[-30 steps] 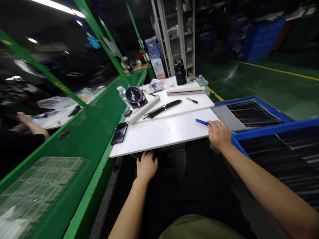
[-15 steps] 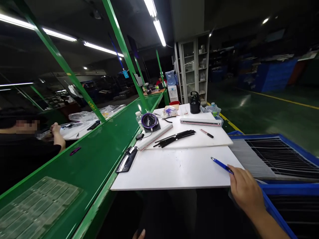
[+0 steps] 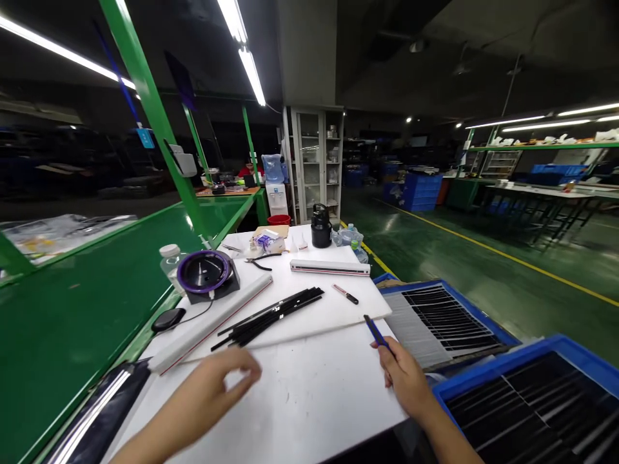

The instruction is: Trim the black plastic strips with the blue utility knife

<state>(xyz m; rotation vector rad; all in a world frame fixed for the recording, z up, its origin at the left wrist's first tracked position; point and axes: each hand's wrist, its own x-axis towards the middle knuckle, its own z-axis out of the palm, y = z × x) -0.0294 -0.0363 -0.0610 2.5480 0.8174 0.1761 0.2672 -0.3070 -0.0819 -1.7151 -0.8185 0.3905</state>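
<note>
My right hand (image 3: 403, 374) is closed around a blue utility knife (image 3: 375, 332), which points up and away over the front right of the white table (image 3: 309, 393). My left hand (image 3: 222, 380) hovers at the near left with fingers curved and thumb apart, nothing between them. Just beyond it lies a loose bundle of glossy black strips (image 3: 275, 316) on a white foam sheet (image 3: 333, 322). A long white bar with a red line (image 3: 217, 322) lies to the left of the strips. A second, pink-and-black knife (image 3: 345, 294) rests on the foam to their right.
Another white bar (image 3: 330, 267), cutting pliers (image 3: 264, 263), a black jug (image 3: 321, 227) and a purple-rimmed fan (image 3: 204, 274) stand farther back. Blue crates (image 3: 512, 380) with black strips are at the right. A green partition (image 3: 87, 309) runs along the left.
My view has swung right and closer to the table. The left hand has risen from the bottom edge to over the table. My right hand still holds the knife, now tilted more upward.
</note>
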